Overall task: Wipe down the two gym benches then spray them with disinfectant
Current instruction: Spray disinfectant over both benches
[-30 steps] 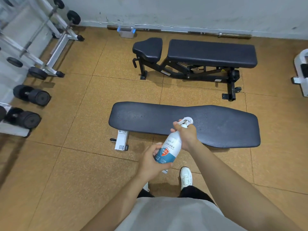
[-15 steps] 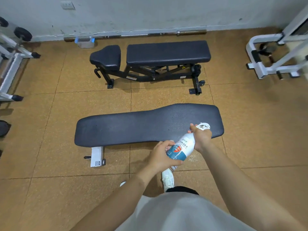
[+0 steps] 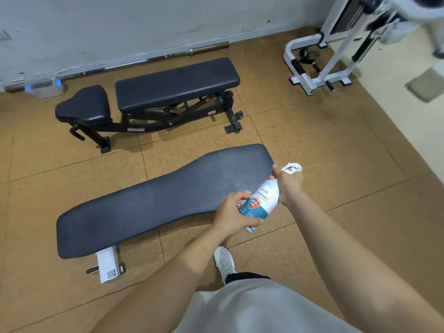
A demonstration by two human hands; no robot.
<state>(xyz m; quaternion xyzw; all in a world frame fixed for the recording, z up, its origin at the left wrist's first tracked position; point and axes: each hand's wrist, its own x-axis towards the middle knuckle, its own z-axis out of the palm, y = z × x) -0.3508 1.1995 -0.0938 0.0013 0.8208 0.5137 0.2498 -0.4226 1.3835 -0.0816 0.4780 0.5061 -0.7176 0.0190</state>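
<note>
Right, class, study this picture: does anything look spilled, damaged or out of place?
Nothing stands out. The left hand and right hand hold the spray bottle, tilted, by the end of the flat bench; the adjustable bench stands level behind it. No spill or tear shows.

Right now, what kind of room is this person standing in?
Most likely a gym's weight room. Two padded black benches stand here, the flat bench nearer and the adjustable bench behind it; a barbell lies along the wall, and a white machine frame stands at the right.
</note>
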